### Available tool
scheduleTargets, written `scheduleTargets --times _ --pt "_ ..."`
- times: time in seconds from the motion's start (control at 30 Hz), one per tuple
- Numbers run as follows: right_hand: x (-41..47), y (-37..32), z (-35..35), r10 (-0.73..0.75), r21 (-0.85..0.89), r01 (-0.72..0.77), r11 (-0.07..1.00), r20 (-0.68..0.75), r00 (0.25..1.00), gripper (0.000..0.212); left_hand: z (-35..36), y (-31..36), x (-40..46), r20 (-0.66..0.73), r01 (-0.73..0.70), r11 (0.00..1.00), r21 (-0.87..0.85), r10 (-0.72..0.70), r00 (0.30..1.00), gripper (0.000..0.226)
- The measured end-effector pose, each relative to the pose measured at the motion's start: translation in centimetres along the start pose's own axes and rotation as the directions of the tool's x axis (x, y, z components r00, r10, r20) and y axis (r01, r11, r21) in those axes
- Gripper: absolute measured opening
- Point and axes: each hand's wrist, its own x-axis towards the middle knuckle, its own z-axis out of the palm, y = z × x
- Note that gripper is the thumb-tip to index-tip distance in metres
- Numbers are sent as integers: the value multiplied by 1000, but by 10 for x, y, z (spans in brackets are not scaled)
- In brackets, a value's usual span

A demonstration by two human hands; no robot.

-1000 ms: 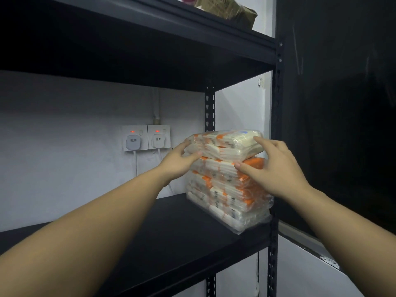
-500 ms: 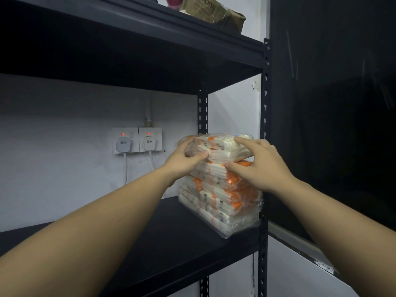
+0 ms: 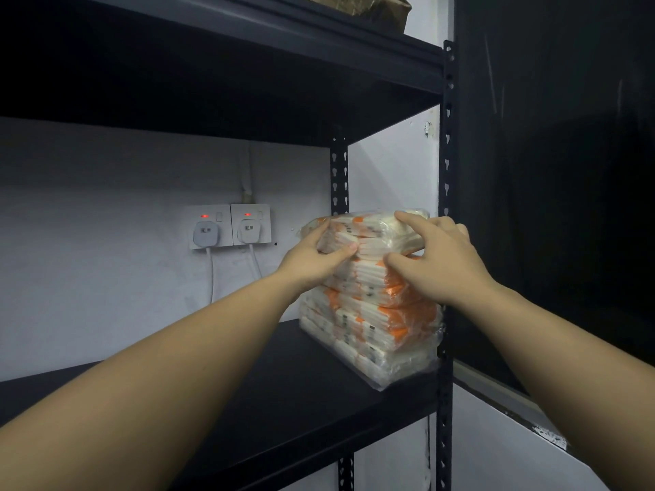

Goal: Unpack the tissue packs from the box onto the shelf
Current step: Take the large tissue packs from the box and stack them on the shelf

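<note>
A stack of white and orange tissue packs (image 3: pixel 375 320) in clear plastic stands at the right end of the black shelf (image 3: pixel 290 391). The top tissue pack (image 3: pixel 372 232) lies on the stack. My left hand (image 3: pixel 312 258) grips its left end, thumb on the front face and fingers round the far side. My right hand (image 3: pixel 436 256) holds its right end, with the index finger on top and the thumb on the front below. The box is out of view.
Two wall sockets (image 3: pixel 230 228) with plugs and white cables sit on the wall behind the shelf. A black upright post (image 3: pixel 446 214) stands right beside the stack. A brown parcel (image 3: pixel 368 8) lies on the shelf above. A dark panel (image 3: pixel 560 171) fills the right.
Both hands stay on the top pack, which has settled a little further back and squarer on the stack. The camera has shifted slightly.
</note>
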Motion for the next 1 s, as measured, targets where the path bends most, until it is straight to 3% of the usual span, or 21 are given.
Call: scheduleTargets --times 0.17,0.53,0.8,1.0 --pt "1 -5 4 1 -28 -1 1000 -14 1000 81 -6 -3 -5 33 -5 999 48 3 999 104" --pt "21 -17 -11 2 -168 5 986 43 999 62 -3 -11 -5 70 94 996 1 -94 993 132" --pt "15 -12 -14 -6 -211 4 977 -9 1000 68 -3 -10 -5 76 54 998 22 -55 996 121" --pt "28 -22 -9 -9 -238 24 971 63 998 70 -7 -11 -5 89 91 992 84 -99 991 80"
